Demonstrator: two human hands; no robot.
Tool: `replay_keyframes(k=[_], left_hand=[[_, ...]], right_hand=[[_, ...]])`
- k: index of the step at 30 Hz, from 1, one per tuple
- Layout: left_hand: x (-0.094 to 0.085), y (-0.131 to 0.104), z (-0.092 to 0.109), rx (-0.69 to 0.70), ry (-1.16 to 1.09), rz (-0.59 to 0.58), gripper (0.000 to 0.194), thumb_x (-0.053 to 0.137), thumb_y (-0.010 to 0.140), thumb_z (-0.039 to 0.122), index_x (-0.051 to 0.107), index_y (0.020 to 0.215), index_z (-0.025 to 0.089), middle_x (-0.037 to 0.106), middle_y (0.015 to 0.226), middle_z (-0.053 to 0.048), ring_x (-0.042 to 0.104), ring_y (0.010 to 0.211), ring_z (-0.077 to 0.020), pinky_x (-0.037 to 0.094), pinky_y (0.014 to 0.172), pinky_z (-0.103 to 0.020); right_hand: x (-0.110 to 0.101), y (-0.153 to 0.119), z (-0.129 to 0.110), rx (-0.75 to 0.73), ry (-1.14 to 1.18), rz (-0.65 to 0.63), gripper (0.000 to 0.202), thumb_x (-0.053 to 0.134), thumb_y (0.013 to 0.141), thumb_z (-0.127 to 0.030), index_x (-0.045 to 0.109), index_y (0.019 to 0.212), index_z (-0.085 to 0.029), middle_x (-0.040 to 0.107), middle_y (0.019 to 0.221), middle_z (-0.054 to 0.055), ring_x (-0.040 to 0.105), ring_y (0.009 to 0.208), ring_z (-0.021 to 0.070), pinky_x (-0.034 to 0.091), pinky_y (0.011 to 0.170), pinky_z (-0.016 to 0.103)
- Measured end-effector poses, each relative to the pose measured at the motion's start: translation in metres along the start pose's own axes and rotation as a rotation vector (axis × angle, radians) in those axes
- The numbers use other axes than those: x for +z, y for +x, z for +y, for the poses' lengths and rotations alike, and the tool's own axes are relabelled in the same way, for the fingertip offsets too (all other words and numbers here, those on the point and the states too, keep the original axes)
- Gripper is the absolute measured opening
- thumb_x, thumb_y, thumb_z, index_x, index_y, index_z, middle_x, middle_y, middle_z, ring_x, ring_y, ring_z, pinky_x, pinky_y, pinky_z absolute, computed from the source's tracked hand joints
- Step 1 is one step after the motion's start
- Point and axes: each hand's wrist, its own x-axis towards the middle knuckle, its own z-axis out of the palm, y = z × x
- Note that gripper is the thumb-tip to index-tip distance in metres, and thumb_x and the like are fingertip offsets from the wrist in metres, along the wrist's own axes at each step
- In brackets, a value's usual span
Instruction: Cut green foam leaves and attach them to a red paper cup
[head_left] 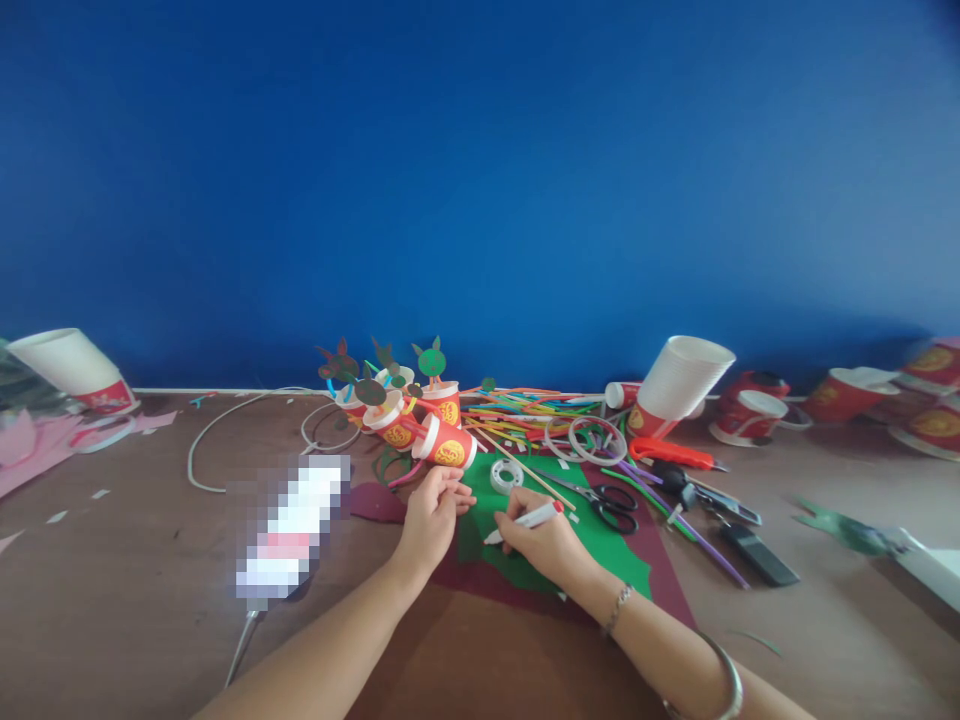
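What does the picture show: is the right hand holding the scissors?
No, the right hand holds a white marker, and the black-handled scissors lie beyond it.

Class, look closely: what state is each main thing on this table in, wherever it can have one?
Marker: gripped by right hand, tip pointing down
Green paper: wavy-edged, lying over maroon paper
Tape roll: lying flat
Scissors: unheld; blade opening unclear
Cup nearest left hand: tipped on its side
Tall cup stack: nested
Blurred device: cable attached
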Motion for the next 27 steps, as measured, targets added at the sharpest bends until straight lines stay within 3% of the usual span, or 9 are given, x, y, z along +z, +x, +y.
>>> replay_keyframes(k=[27], left_hand=[[-0.0001, 0.0015, -0.0023, 0.006, 0.01, -0.007, 0.018, 0.043, 0.077, 0.018, 0.052, 0.092, 0.014, 0.062, 0.079, -0.005, 0.067, 0.073, -0.0179, 0.054, 0.069, -0.032]], right_hand=[[-0.0006, 0.0006, 0.0002, -0.02, -0.022, -0.004, 0.022, 0.053, 0.073, -0.023, 0.042, 0.055, -0.021, 0.06, 0.046, -0.003, 0.05, 0.043, 0.0103, 0.036, 0.044, 0.02]])
